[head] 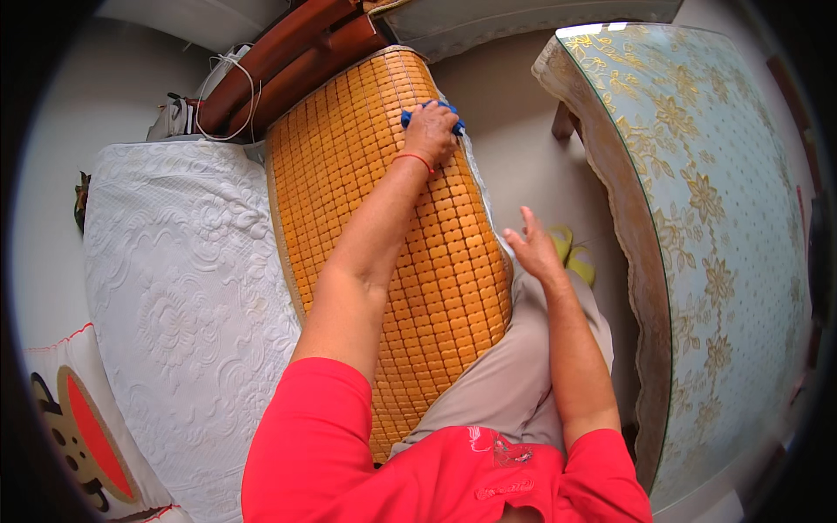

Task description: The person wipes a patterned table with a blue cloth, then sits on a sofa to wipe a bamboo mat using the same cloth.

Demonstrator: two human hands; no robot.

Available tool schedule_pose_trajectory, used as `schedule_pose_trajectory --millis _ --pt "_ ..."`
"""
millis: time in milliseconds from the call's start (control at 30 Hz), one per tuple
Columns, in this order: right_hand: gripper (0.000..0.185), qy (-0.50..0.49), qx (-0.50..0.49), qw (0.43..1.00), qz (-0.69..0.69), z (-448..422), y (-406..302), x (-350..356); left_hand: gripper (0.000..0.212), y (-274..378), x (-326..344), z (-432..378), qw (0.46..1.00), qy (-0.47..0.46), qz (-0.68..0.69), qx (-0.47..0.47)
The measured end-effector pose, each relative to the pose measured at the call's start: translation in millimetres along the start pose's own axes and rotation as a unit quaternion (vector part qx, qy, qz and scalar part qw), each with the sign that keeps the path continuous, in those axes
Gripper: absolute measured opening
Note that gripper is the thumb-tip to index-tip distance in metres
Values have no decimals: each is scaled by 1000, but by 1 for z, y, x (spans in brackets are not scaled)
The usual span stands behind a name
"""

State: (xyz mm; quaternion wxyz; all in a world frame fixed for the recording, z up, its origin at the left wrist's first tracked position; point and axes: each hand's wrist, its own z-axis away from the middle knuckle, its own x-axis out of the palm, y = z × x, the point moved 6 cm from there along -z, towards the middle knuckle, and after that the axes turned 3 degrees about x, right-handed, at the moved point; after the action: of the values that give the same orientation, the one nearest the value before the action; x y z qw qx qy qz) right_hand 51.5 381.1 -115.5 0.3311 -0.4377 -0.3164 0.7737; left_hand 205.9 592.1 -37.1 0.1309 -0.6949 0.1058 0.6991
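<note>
My left hand (430, 134) presses a crumpled blue cloth (460, 124) onto a bamboo-tile seat mat (340, 163), close to its right edge and toward the far end. The fingers are curled over the cloth and hide most of it. A red cord bracelet (414, 157) circles that wrist. The mat's orange-brown tiles stretch from the wooden armrest back to my lap. My right hand (535, 248) holds nothing; its fingers are apart, and it hovers just off the mat's right edge, above my knee and the floor.
Left of the mat lies a white quilted cover (170, 314), with a printed cushion (85, 431) near me. A reddish wooden armrest (281, 72) with a white cable (252, 98) stands beyond. To the right is a glass-topped table (706, 196) with a floral cloth; yellow-green slippers (580, 265) lie on the floor.
</note>
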Motion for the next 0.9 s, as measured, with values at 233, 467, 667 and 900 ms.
schedule_pose_trajectory --millis 233,467,667,900 --pt "51 202 28 979 -12 110 53 -63 26 89 -8 106 995 20 70 62" --pt "38 455 -120 872 139 270 32 -90 37 147 -14 219 983 91 143 69" --pt "49 368 48 922 116 299 104 -94 48 181 -19 320 972 152 162 80" --pt "68 320 9 897 306 314 76 -55 53 179 -20 372 962 190 187 57"
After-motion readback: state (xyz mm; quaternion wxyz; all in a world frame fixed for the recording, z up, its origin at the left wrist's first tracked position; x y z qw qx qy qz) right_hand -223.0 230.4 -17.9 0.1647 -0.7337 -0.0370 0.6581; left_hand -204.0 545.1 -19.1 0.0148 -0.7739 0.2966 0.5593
